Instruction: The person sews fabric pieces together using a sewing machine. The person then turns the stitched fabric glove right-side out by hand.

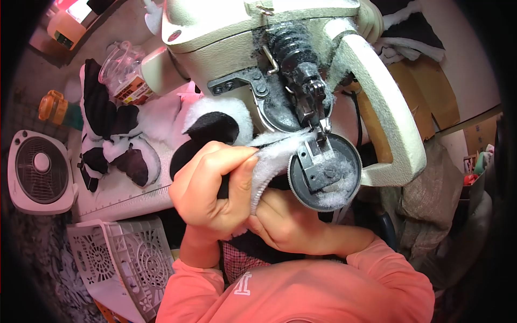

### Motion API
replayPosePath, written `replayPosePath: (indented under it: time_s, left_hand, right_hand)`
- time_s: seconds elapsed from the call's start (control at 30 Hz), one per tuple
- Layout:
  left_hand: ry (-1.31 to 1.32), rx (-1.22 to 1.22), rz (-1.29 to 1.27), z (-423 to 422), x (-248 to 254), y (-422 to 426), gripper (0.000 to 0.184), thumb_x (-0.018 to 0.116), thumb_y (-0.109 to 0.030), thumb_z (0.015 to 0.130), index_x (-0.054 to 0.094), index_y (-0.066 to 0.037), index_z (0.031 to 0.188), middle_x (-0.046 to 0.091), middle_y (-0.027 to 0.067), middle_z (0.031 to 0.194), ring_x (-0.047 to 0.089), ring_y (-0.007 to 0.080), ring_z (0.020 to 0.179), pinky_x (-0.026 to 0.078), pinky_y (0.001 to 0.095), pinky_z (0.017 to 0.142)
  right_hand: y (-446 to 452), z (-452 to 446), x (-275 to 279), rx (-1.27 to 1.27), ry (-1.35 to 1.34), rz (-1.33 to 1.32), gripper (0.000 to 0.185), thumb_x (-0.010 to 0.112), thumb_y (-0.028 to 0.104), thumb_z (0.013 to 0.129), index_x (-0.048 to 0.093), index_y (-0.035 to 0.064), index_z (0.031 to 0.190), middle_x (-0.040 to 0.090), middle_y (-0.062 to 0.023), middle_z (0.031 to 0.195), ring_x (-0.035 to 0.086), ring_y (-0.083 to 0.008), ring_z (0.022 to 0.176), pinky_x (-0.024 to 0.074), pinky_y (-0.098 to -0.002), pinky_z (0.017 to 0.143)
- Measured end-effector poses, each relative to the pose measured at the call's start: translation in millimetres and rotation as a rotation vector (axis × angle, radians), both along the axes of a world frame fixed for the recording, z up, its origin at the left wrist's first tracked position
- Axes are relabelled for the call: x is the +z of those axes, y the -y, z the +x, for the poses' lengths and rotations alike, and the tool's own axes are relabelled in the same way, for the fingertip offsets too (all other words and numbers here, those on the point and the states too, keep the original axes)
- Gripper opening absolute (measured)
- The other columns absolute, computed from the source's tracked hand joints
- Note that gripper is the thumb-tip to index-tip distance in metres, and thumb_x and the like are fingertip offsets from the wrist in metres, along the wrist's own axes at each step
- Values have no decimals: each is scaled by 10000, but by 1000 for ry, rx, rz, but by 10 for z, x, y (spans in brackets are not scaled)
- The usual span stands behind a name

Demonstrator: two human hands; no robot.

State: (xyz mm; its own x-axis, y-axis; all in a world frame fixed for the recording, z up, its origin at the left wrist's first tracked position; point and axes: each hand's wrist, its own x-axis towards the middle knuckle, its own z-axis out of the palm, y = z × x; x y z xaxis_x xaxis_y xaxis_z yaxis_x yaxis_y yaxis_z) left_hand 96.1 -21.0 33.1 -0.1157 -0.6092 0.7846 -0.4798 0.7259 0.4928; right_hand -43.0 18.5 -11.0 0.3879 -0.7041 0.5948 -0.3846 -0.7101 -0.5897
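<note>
My left hand [210, 185] is closed, thumb and fingers pinching the upper edge of a white fluffy fabric piece [268, 167] with a dark layer. Lower down, my right hand [285, 220] grips the bottom of the same piece with its fingers closed. A stitched seam runs along the fabric's edge between both hands. Its far end reaches the needle area of the sewing machine [318, 129], by two toothed feed discs [328, 196] covered with lint. Part of the fabric is hidden behind my fingers.
Black-and-white fluffy pieces [132, 161] lie on the white worktable [124, 202] at left, near a clear plastic jar [121, 67]. A box fan [42, 172] and a plastic crate [121, 264] stand left. The machine's curved arm [398, 118] rises at right, beside a sack [431, 204].
</note>
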Motion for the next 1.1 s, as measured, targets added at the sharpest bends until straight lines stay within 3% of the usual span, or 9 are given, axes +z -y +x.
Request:
replayPosePath:
  time_s: [0.33,0.4,0.6,0.67,0.7,0.83,0.93,1.0,1.1]
  left_hand:
    - [164,-29,-241,-60,104,97,284,737,89,694,662,84,968,557,112,700,536,224,558,441,324,484]
    - [189,-31,-266,-91,138,102,282,734,91,689,664,96,962,558,116,706,536,225,561,438,322,473]
    - [199,-76,-153,-46,173,38,284,738,82,706,666,67,980,618,137,810,587,260,641,485,348,561]
    - [214,53,-101,7,218,-63,299,751,70,711,661,34,994,654,143,885,615,283,721,508,369,662]
    - [214,130,-47,43,231,-135,320,768,59,705,653,12,1000,664,137,909,623,287,771,509,372,723]
    - [-10,241,284,208,169,-419,288,769,74,677,652,-4,928,621,103,829,583,221,731,454,292,646]
    - [-72,27,155,236,92,-554,281,731,95,648,661,-20,895,623,78,771,587,217,693,452,307,611]
    - [33,-17,47,228,154,-638,278,739,70,643,669,-35,890,648,65,766,582,240,667,467,326,607]
    - [8,-158,2,316,209,-550,216,781,-63,704,670,-43,889,649,49,770,578,236,710,470,341,661]
  right_hand:
    - [19,20,-80,61,72,116,167,690,77,813,649,-19,944,576,-156,853,553,-291,714,424,-397,627]
    - [24,-33,-103,16,-32,27,370,693,163,783,614,-29,1089,592,-210,1101,559,-393,1036,391,-534,940]
    - [-8,-117,-88,-75,-94,-28,402,695,183,807,613,-13,1148,608,-199,1136,582,-377,1066,421,-498,959]
    - [-54,-172,-127,-144,-65,-69,383,688,164,823,627,-10,1159,623,-197,1133,616,-368,1034,477,-476,904]
    - [-75,-212,-168,-186,-43,-133,321,693,153,830,659,12,1116,637,-138,1072,640,-322,917,523,-407,797]
    - [-172,-319,-45,-348,31,-599,280,710,88,807,692,79,1087,605,-19,1015,558,-197,970,483,-277,728]
    - [-138,-230,307,-389,-133,-803,256,674,151,852,695,98,1101,619,34,1049,565,-137,1029,441,-265,820]
    - [-148,-135,545,-391,-269,-676,232,638,154,865,698,87,1079,647,33,1069,611,-137,1045,444,-281,867]
    - [6,-185,689,-137,-257,-605,191,630,133,784,682,28,934,663,-76,974,670,-227,957,503,-332,827]
